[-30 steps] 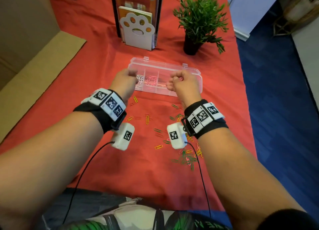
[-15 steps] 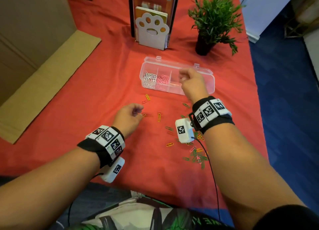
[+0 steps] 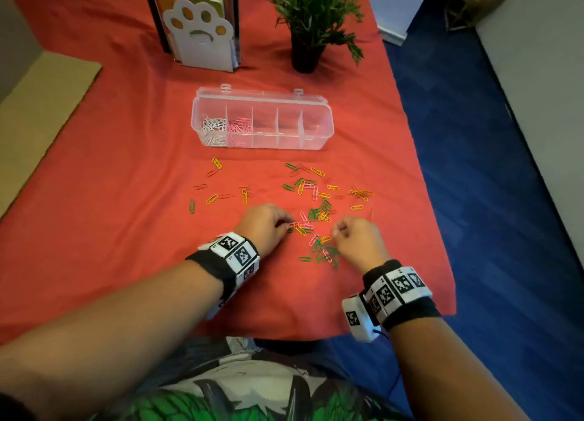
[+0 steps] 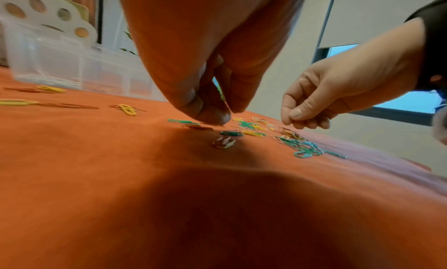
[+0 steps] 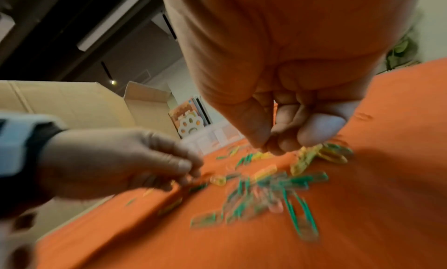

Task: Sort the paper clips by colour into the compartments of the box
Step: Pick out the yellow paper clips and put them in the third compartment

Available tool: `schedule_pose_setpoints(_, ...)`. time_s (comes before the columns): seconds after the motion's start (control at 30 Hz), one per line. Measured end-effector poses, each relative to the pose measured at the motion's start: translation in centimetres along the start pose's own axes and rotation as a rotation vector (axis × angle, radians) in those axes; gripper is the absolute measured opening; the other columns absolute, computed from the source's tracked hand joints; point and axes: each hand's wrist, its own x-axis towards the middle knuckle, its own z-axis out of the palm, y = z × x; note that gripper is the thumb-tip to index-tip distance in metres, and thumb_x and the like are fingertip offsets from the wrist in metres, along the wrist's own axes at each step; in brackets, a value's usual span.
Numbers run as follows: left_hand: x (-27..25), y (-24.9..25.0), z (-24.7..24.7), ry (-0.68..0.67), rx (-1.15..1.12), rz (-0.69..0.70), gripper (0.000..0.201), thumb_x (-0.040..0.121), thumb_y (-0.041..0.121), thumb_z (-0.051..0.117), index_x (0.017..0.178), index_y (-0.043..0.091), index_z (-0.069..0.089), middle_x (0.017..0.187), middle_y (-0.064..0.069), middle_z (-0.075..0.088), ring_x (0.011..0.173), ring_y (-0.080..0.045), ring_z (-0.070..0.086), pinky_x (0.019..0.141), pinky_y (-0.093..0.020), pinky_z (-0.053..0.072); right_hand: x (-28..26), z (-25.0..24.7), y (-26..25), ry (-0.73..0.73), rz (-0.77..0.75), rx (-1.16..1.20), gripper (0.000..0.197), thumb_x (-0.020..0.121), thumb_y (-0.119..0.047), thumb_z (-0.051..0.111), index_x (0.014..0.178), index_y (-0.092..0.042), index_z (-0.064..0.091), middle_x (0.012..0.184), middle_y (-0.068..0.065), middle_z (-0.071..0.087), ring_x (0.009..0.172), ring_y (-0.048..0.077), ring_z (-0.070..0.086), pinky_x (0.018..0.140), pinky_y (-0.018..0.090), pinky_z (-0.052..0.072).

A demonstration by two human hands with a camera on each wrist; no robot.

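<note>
Loose paper clips (image 3: 317,213), green, yellow, pink and red, lie scattered on the red-covered counter (image 3: 110,168), on the person's side of the clear box (image 3: 262,119). White clips fill its leftmost compartment, pink ones the next. The left hand (image 3: 264,226) pinches at clips on the cloth; the right hand (image 3: 358,242) hovers just beside, fingers curled, and whether it holds a clip I cannot tell.

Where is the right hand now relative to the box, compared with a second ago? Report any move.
Yes. The right hand has moved back from over the clear box toward the person, and is now down among the loose paper clips on the cloth.
</note>
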Motion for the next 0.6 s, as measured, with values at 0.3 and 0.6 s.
schedule_pose_setpoints(0.3,0.6,0.5,1.1,-0.008,0.158,0.040,0.025,0.082,0.009,0.058,0.104,0.014,0.069,0.096,-0.014,0.061,0.091,-0.031,0.061,0.083,-0.031,0.045,-2.6,4.1,0.4,0.069,-0.088,-0.126,0.022,0.082,-0.008,0.054,0.103,-0.006,0.056,0.110,0.016,0.050,0.099,0.036,0.055,0.085,0.040,0.048)
schedule_pose_setpoints(0.6,-0.3,-1.1,-0.7,-0.077,0.180,-0.062,0.045,0.068,-0.002,0.061,0.107,0.020,0.067,0.100,-0.009,0.059,0.091,-0.024,0.062,0.078,-0.019,0.042,-0.7,2.2,-0.1,0.223,-0.085,0.210,0.033,0.075,0.011,0.044,0.098,-0.002,0.064,0.103,0.015,0.052,0.086,0.027,0.058,0.081,0.020,0.040)
